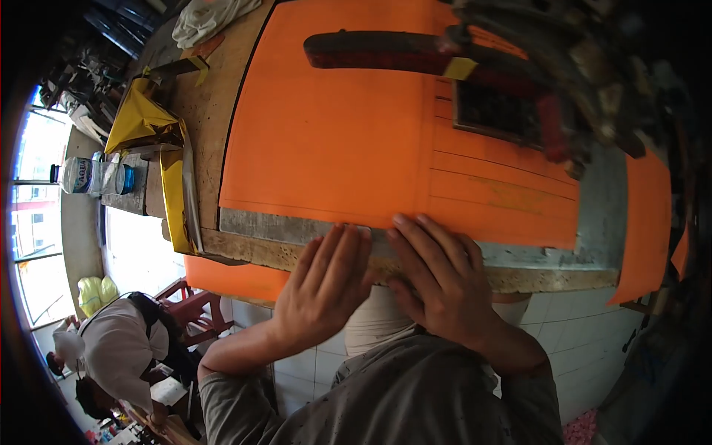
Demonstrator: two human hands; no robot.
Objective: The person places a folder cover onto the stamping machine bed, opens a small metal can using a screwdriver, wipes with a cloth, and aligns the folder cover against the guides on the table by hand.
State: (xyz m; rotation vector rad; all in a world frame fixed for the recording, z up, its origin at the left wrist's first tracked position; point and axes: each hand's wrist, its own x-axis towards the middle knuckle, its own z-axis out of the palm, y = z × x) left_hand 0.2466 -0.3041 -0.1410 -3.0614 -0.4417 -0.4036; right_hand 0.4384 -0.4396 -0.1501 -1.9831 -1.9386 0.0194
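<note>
Large orange sheets (326, 141) lie on the workbench, with ruled lines on the right-hand part. My left hand (323, 278) rests at the bench's front edge, fingers extended close together over the grey metal strip (278, 225). Beside it, my right hand (441, 278) lies flat, its fingers spread a little and their tips on the lower edge of the orange sheet. Neither hand is wrapped round anything. Above them, a dark red lever (378, 50) with yellow tape reaches over the sheets from a machine at the upper right.
Gold foil (172, 185) hangs over the bench's left end. A plastic bottle (96, 176) is beyond it. A white cloth (211, 21) lies at the upper left. Another orange sheet (645, 222) hangs at the right. A person in white (122, 345) bends at the lower left.
</note>
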